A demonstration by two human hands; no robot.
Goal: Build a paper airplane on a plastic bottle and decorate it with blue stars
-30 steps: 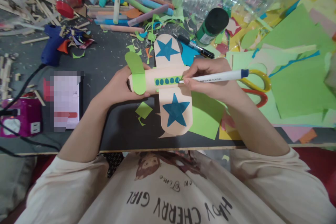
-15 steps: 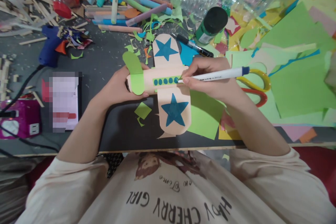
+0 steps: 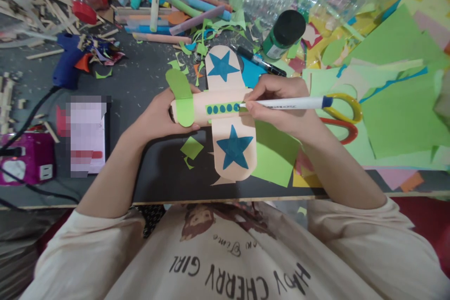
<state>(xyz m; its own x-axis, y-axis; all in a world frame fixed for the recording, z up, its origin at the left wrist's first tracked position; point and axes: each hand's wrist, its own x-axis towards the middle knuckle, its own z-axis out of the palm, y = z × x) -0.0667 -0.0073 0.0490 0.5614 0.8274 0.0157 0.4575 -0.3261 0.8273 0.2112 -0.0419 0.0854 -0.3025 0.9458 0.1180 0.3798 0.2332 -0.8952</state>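
Note:
My left hand [image 3: 163, 115] is closed round the tail end of a peach paper airplane [image 3: 200, 103]. Its wings each carry a blue star, and a green tail piece curves up beside my fingers. Along the body runs a green strip [image 3: 224, 108] with a row of several blue dots. In my right hand [image 3: 277, 98] is a white acrylic marker [image 3: 295, 102], pinched near its tip. That tip touches the rightmost dot. The front end of the airplane is partly hidden by my right hand.
Yellow-and-red scissors [image 3: 342, 124] lie right of my right wrist on green paper. A black marker [image 3: 262, 62] and a dark-capped green jar [image 3: 284, 33] stand beyond the airplane. At left are a blue glue gun [image 3: 66, 61] and a phone [image 3: 87, 136]. Paper scraps litter the table.
The white marker's back end has dipped slightly, so the pen lies flatter, its tip still at the rightmost dot. My left hand keeps its hold on the airplane.

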